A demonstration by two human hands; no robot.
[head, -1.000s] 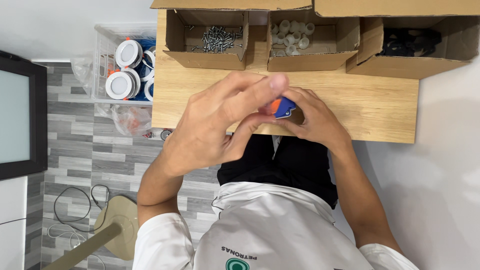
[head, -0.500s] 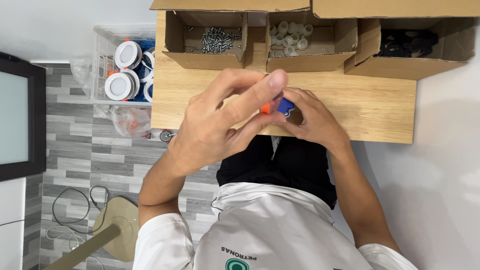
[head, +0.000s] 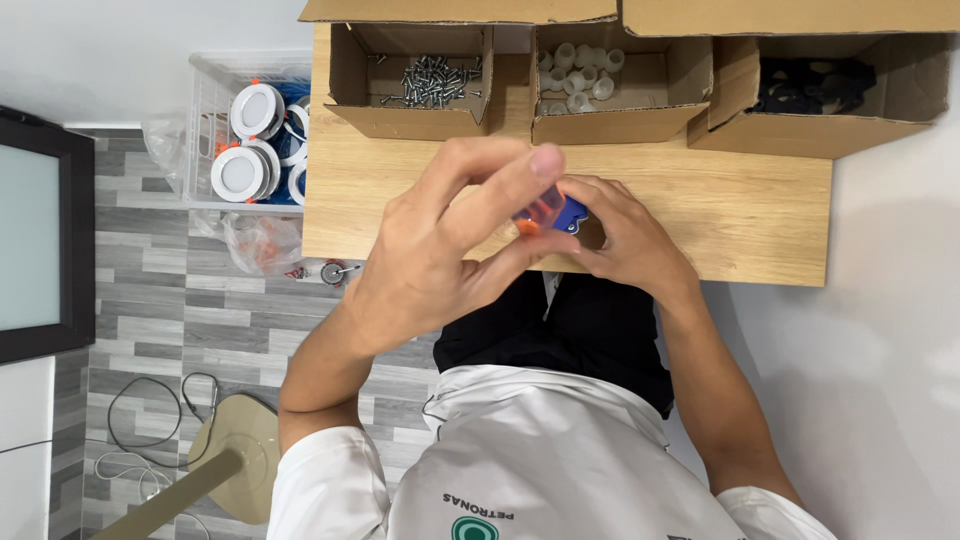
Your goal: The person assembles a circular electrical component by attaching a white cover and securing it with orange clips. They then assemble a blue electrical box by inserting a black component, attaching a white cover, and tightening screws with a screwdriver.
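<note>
My left hand (head: 445, 240) and my right hand (head: 625, 240) meet over the near edge of a wooden table (head: 760, 215). Between their fingertips sits a small orange and blue plastic part (head: 550, 212). The left thumb and forefinger pinch its orange end, and the right fingers cup its blue end from below. Most of the part is hidden by my fingers.
Three open cardboard boxes line the table's far edge: one with screws (head: 430, 82), one with white plastic pieces (head: 580, 70), one with black parts (head: 810, 85). A clear crate of round white lamps (head: 250, 140) stands on the floor at left. A dark panel (head: 40, 240) leans further left.
Both hands stay together over the table edge; the left fingers have shifted slightly on the orange and blue part, showing more of its orange end.
</note>
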